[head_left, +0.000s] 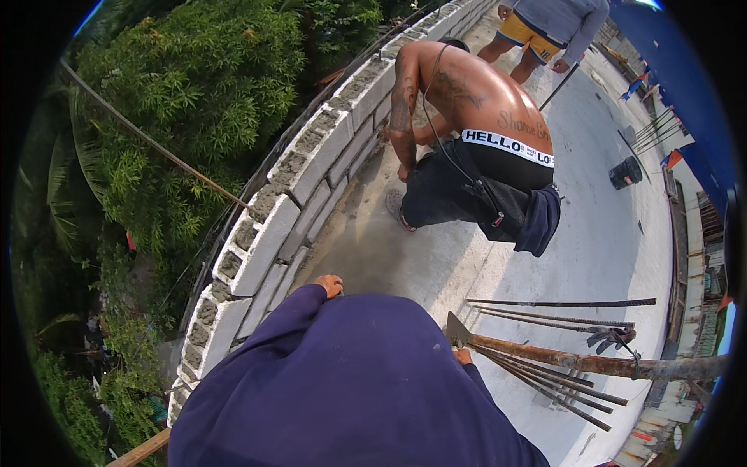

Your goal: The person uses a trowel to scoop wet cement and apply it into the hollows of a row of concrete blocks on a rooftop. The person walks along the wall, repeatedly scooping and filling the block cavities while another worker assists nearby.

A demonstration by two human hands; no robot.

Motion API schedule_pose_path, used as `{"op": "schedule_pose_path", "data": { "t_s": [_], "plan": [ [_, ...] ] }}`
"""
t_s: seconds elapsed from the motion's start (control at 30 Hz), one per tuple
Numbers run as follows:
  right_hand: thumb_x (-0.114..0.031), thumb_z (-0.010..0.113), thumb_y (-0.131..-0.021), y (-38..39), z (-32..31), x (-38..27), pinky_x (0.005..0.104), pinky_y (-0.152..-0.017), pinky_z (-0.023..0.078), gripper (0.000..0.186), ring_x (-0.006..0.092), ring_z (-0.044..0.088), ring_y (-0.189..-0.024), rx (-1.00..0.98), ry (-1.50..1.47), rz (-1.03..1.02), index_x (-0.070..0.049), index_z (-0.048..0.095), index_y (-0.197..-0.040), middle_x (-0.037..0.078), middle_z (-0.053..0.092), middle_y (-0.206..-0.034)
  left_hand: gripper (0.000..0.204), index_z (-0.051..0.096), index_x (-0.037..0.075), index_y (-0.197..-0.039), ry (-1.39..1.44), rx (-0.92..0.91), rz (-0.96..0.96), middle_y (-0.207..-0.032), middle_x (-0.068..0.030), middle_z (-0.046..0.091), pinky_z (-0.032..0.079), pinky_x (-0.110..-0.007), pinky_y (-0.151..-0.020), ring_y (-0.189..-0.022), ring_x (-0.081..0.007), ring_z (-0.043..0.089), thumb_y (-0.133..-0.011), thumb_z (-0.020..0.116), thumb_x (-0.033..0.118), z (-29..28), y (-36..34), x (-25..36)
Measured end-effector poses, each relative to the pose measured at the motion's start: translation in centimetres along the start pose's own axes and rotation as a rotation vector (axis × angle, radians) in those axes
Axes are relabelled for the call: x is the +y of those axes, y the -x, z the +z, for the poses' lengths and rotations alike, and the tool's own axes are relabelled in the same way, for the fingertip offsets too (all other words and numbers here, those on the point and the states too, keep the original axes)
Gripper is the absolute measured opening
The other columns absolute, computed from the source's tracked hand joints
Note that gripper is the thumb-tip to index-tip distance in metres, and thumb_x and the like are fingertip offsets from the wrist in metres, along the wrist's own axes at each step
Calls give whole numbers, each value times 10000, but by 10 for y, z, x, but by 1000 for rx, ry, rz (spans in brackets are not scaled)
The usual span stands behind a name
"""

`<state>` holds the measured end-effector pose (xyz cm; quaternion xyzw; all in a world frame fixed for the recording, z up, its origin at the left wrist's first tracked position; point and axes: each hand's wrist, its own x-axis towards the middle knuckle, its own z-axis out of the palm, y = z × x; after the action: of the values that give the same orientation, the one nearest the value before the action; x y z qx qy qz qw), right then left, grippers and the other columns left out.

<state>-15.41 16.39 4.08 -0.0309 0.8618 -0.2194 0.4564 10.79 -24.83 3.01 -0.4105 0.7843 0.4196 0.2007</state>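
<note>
My left hand (331, 286) is low by the inner side of a concrete block wall (274, 226), its fingers curled. Whatever it may hold is hidden by my dark sleeve and body. On the other side of me, my right hand (463, 356) is closed at the handle end of a trowel (457, 331). The trowel's pointed metal blade shows just beyond my fingers, beside a rusty pole. Grey mortar fills the hollow cores along the top of the wall. Damp, dark mortar stains the floor (366, 249) ahead of my left hand.
A shirtless co-worker (486, 101) bends by the wall ahead; another person (537, 35) stands farther off. Steel bars (560, 389) and the rusty pole (560, 356) jut out on my right, with a dark glove (611, 338) hanging there. A black bucket (625, 173) stands beyond. Trees (202, 93) rise outside the wall.
</note>
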Motion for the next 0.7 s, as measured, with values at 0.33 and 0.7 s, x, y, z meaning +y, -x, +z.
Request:
{"op": "schedule_pose_path", "data": {
  "t_s": [0.33,0.7],
  "plan": [
    [-238,616,-754,-35,59,57,338,-610,477,356,194,612,-720,-4,134,72,87,610,-898,142,643,-788,375,609,141,-1085,-79,-72,-242,-1149,-117,570,416,-385,-922,-1078,-295,528,-758,480,268,-6,26,-124],
    [-171,585,-799,-10,45,91,293,-559,460,250,117,567,-647,-17,0,-5,41,619,-927,69,629,-759,338,622,131,-1060,18,-77,-240,-1142,-122,573,422,-390,-911,-1067,-313,533,-772,472,225,8,4,-141]
  ]
}}
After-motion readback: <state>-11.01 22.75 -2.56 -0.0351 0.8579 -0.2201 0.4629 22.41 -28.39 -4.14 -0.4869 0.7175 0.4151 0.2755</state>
